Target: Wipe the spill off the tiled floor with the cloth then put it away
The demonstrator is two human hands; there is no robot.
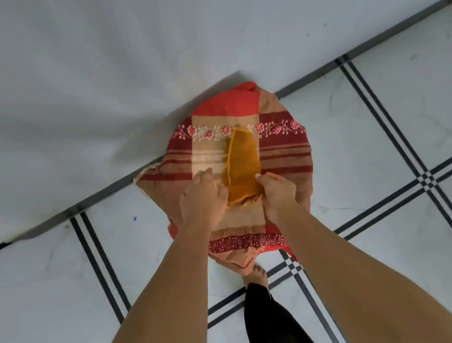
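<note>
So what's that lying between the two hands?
A yellow cloth lies between the left hand and the right hand, on top of a red patterned fabric, as the head view shows.

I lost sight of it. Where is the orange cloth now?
Head view, centre: the orange cloth lies on the red patterned fabric by the white sheet, its near end held between the left hand and right hand.

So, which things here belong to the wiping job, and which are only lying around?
For the job: orange cloth; tiled floor; left hand at the cloth's edge; right hand pinching its near corner.

Just there: red patterned fabric under the cloth; white sheet; blue speck on the floor.
</note>
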